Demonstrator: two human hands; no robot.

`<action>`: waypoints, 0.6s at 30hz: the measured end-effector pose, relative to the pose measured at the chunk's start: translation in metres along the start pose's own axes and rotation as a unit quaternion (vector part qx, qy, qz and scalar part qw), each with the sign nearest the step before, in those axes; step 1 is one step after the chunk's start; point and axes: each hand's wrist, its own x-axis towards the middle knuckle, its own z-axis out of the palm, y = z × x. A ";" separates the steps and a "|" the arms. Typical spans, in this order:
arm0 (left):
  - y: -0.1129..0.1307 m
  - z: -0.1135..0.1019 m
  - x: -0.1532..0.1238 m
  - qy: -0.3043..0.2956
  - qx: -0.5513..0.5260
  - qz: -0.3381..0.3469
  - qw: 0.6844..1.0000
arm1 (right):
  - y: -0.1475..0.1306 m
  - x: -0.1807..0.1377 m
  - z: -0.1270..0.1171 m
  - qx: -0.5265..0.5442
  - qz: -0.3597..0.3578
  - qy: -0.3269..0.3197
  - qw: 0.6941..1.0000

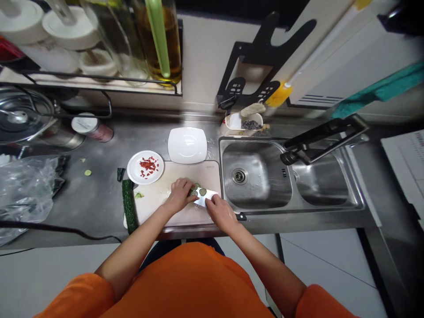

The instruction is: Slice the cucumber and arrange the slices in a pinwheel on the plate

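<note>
My right hand (222, 214) is closed on a kitchen knife, its dark handle end (241, 217) poking out past the palm. The knife's broad blade (202, 201) lies flat, low over the white cutting board (179, 217). Several cucumber slices (202, 192) sit on and beside the blade. My left hand (180, 195) has its fingers curled and pressed round the slices at the blade's left end. Along the board's left edge rests a dark green cucumber (129, 206), with a cut end piece (120, 174) just behind it.
Behind the board are a round plate of chopped red pieces (145, 168) and a white square plate (187, 145). A double sink (258, 174) with a black faucet (318, 141) adjoins on the right. Plastic bags (28, 190) lie left, below a rack of bottles (159, 44).
</note>
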 end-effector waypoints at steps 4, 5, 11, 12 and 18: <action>-0.009 0.001 0.012 0.021 0.019 -0.027 0.999 | 0.003 -0.005 -0.002 -0.001 -0.012 -0.017 1.000; -0.010 0.001 0.014 0.027 0.026 -0.037 0.999 | 0.004 -0.006 -0.002 -0.002 -0.015 -0.020 1.000; 0.005 0.003 0.013 0.041 0.023 -0.044 0.998 | 0.004 -0.004 -0.001 -0.031 -0.043 -0.007 0.999; 0.009 0.004 0.012 0.028 0.017 -0.028 0.999 | 0.003 -0.003 -0.002 -0.033 -0.045 -0.005 0.998; 0.014 0.004 0.006 0.002 0.007 -0.018 1.000 | -0.002 -0.005 -0.006 0.001 -0.065 -0.005 0.998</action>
